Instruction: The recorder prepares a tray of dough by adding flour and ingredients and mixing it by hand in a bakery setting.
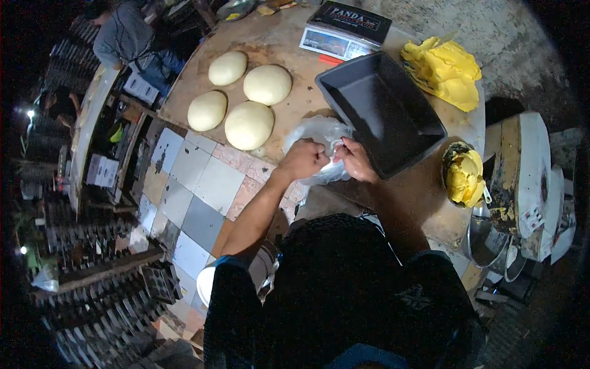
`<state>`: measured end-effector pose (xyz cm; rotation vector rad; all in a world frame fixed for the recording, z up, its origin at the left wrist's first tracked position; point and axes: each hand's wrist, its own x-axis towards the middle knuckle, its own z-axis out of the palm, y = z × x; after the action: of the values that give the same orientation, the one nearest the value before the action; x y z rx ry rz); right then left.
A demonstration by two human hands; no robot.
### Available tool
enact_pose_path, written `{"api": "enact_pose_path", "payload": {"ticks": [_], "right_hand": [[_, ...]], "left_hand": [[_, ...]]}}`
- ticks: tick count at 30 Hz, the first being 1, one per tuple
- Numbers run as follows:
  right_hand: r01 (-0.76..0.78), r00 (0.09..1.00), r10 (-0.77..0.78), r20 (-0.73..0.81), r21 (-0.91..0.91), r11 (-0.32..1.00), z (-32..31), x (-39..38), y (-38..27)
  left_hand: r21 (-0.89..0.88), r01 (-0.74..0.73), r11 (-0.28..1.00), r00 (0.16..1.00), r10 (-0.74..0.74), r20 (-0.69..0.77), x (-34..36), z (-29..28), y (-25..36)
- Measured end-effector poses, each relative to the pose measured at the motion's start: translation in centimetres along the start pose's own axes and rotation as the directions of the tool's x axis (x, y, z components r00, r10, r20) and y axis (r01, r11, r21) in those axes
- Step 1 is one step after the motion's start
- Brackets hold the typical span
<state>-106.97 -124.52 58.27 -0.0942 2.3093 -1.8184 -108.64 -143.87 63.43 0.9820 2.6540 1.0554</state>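
Observation:
Both my hands grip a clear plastic bag [313,130] at the table's front edge. My left hand [305,160] is closed in a fist on its rim, and my right hand [356,161] pinches it close by, the two almost touching. What lies inside the bag, if anything, I cannot make out. Just right of the bag stands a dark, deep rectangular tray [393,111], with bare inner walls showing. To the left, several smooth pale dough balls [249,125] sit apart on the wooden table [295,86].
A black and white box [347,31] stands at the back. Yellow fat [442,71] is heaped at the far right, with more in a bowl [466,178] at the right edge. A machine [522,178] stands right of the table. Another person [126,40] is at the far left.

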Motion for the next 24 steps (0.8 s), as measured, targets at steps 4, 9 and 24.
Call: {"api": "enact_pose_path", "payload": {"ticks": [4, 9, 24], "right_hand": [[0.010, 1.000, -0.012, 0.022, 0.130, 0.991, -0.2, -0.2, -0.4], [0.256, 0.966, -0.259, -0.003, 0.161, 0.953, -0.6, -0.3, -0.4], [0.172, 0.948, -0.284, -0.145, -0.517, 0.838, -0.9, -1.7, -2.7]], "left_hand": [[-0.393, 0.131, 0.910, 0.989, -0.146, -0.009, -1.2, -1.2, -0.9], [-0.581, 0.041, 0.813, 0.930, -0.244, -0.276, -1.4, 1.0, -0.2], [0.167, 0.361, 0.917, 0.812, -0.221, -0.541, -2.3, 1.1, 0.1]]}}
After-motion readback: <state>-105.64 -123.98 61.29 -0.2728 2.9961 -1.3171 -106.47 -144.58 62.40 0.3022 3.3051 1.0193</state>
